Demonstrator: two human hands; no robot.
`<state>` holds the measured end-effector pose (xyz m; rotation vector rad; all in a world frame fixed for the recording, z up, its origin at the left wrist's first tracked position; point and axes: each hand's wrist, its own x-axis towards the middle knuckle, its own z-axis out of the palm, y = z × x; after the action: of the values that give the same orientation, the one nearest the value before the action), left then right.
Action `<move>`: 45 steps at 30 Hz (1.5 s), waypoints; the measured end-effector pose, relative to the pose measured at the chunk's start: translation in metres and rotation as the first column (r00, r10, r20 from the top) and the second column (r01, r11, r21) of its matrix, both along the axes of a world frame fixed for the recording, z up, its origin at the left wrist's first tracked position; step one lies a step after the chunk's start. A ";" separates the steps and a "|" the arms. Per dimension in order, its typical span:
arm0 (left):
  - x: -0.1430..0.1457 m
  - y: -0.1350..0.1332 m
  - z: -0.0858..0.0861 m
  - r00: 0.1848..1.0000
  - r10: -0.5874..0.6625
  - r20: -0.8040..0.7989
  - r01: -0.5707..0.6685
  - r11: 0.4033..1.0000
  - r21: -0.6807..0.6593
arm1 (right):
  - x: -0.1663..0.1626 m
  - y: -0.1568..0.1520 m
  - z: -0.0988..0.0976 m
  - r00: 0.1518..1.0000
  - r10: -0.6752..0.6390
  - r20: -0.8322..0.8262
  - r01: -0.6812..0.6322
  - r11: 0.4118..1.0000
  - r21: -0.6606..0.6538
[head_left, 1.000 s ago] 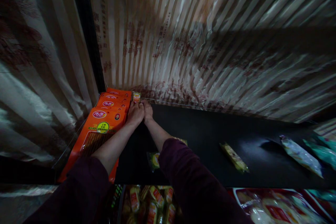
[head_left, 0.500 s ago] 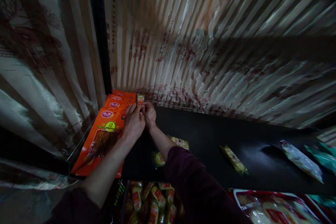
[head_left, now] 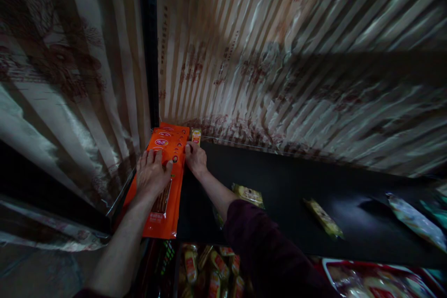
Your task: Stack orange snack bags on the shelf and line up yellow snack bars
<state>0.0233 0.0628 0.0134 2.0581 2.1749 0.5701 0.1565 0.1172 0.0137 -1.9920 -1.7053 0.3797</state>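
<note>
Overlapping orange snack packets (head_left: 161, 142) lie in the left corner of a black shelf, with brown sticks showing through the front one's window. My left hand (head_left: 152, 174) rests flat on the front packet, fingers spread and pointing toward the back. Beside the packets' right edge is my right hand (head_left: 196, 157), its fingers curled in; whether they pinch anything is hidden. Just behind it, a small yellow-and-red wrapped snack (head_left: 196, 136) stands near the back of the shelf.
Along the black shelf (head_left: 279, 167) lie a yellow wrapped snack (head_left: 248, 194), another yellow snack (head_left: 324, 218) and a pale blue packet (head_left: 415, 219). Below are several small wrapped snacks (head_left: 214, 270) and a red tray with a white rim (head_left: 349, 262). Patterned sheeting (head_left: 261, 56) hangs behind.
My left hand has moved left and nearer, from beside my right hand onto the front orange packet, and its fingers have spread. The front orange packet has shifted right. The view has turned slightly left.
</note>
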 end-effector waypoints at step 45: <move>0.003 0.009 -0.006 0.993 0.119 -0.001 -0.118 0.988 0.094 | -0.018 0.090 0.035 0.920 0.328 0.216 -0.281 0.934 -0.219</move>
<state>0.0262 0.0718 0.0077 1.9861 2.3294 0.6920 0.1384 0.2076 0.0482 -1.9666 -2.2275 0.4200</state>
